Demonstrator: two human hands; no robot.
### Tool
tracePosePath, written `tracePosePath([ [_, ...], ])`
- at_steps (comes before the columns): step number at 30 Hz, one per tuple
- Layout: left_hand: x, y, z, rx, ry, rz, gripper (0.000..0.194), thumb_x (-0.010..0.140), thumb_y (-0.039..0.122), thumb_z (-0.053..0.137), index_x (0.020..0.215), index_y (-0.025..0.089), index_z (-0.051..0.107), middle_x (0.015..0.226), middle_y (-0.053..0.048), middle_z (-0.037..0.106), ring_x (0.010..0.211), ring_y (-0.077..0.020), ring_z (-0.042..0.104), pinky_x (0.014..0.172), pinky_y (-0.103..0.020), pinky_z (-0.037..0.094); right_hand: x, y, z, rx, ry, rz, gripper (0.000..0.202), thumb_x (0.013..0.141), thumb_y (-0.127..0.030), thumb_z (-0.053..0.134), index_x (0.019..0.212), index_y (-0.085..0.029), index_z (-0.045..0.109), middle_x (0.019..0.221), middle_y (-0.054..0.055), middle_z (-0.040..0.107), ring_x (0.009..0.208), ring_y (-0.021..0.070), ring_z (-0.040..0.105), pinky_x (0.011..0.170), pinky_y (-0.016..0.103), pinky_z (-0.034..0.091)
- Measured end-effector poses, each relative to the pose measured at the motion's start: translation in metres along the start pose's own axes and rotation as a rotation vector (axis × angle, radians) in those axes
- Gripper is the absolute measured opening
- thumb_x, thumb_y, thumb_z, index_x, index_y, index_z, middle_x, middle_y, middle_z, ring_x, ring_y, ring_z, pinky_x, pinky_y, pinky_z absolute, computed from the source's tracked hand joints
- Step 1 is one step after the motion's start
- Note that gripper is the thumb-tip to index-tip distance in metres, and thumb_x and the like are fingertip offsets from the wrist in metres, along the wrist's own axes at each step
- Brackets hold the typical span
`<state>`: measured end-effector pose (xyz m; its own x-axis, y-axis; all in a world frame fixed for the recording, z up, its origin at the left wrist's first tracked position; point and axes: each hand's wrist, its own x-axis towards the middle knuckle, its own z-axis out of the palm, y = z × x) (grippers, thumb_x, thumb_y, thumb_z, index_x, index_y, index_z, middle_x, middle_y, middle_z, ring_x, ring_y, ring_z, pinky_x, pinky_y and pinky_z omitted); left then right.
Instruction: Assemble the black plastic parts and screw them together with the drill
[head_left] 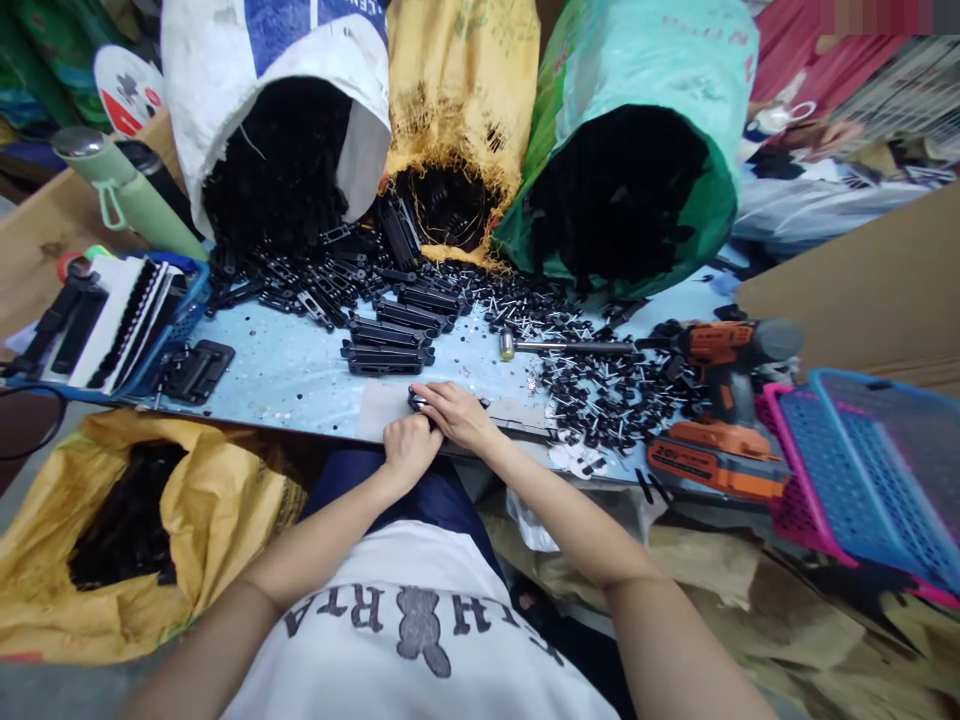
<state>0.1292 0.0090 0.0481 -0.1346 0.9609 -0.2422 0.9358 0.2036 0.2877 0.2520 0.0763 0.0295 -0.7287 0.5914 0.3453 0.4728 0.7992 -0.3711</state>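
A black part is held at the near edge of the blue table, over a pale sheet, and is mostly covered by the hands. It is gripped by the right hand, whose fingers are closed over it. The left hand is curled into a loose fist and pressed against the right; whether anything is clasped inside it cannot be told. Just beyond the hands, black clips are laid in a slanting row. To the right, a hammer is rested among scattered pins, with its head turned toward the clips, and a drill is stood on its battery near a pink basket. Along the back, a white sack, a yellow sack and a green sack are set with their mouths facing the hands.
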Motion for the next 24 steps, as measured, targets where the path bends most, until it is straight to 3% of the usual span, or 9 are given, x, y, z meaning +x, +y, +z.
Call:
tracePosePath([
  [4,0.001,-0.011,0.006,0.000,0.115,0.075,0.037,0.086,0.038,0.041,0.080,0.015,0.069,0.080,-0.013,0.070,0.078,-0.0250,0.066,0.066,-0.030,0.043,-0.005,0.003,0.001,-0.077,-0.027,0.028,0.045,0.095,-0.020,0.032,0.140,-0.019,0.033,0.108,0.011,0.057,0.093,0.0200,0.051,0.081,0.035,0.047],
  [10,0.000,-0.014,0.013,0.019,0.131,0.074,0.037,0.088,0.038,0.040,0.084,0.014,0.068,0.080,-0.013,0.070,0.078,-0.0243,0.066,0.065,-0.030,0.043,-0.004,-0.002,0.010,-0.277,-0.143,0.028,0.045,0.089,-0.014,0.041,0.134,-0.015,0.043,0.115,0.015,0.054,0.087,0.0224,0.048,0.077,0.038,0.046],
  [14,0.000,-0.017,0.012,0.047,0.143,0.112,0.038,0.088,0.043,0.043,0.085,0.014,0.067,0.075,-0.012,0.069,0.072,-0.0239,0.065,0.062,-0.031,0.043,-0.008,-0.010,-0.005,-0.289,-0.158,-0.008,0.045,0.089,-0.014,0.041,0.134,-0.017,0.042,0.123,0.014,0.051,0.098,0.0232,0.048,0.082,0.038,0.044],
  [16,0.001,-0.025,0.009,0.065,0.202,0.247,0.041,0.089,0.047,0.042,0.086,0.014,0.067,0.076,-0.012,0.068,0.074,-0.0237,0.065,0.062,-0.031,0.043,-0.024,-0.006,-0.022,-0.305,-0.096,-0.040,0.042,0.090,-0.022,0.043,0.132,-0.020,0.043,0.132,0.013,0.045,0.110,0.0240,0.046,0.090,0.040,0.040],
  [19,0.013,-0.034,0.002,0.122,0.335,0.681,0.041,0.091,0.044,0.039,0.104,0.014,0.063,0.101,-0.014,0.066,0.093,-0.0231,0.061,0.076,-0.032,0.043,-0.063,0.011,-0.044,-0.443,0.067,0.128,0.054,0.085,-0.051,0.049,0.122,-0.013,0.051,0.127,0.019,0.048,0.112,0.0297,0.045,0.090,0.044,0.038],
  [22,0.037,-0.026,-0.002,0.221,0.325,1.057,0.047,0.091,0.043,0.041,0.126,0.013,0.049,0.118,-0.016,0.059,0.101,-0.0230,0.056,0.083,-0.034,0.041,-0.093,0.030,-0.051,-0.577,0.072,0.274,0.057,0.077,-0.067,0.048,0.083,-0.012,0.063,0.083,0.015,0.062,0.080,0.0251,0.056,0.070,0.034,0.040],
  [24,0.052,-0.013,-0.004,0.261,0.277,1.074,0.052,0.090,0.046,0.041,0.124,0.009,0.050,0.110,-0.017,0.061,0.095,-0.0240,0.058,0.078,-0.034,0.042,-0.097,0.036,-0.052,-0.604,0.050,0.253,0.054,0.081,-0.065,0.045,0.061,-0.016,0.057,0.059,0.007,0.056,0.061,0.0183,0.052,0.058,0.029,0.035],
])
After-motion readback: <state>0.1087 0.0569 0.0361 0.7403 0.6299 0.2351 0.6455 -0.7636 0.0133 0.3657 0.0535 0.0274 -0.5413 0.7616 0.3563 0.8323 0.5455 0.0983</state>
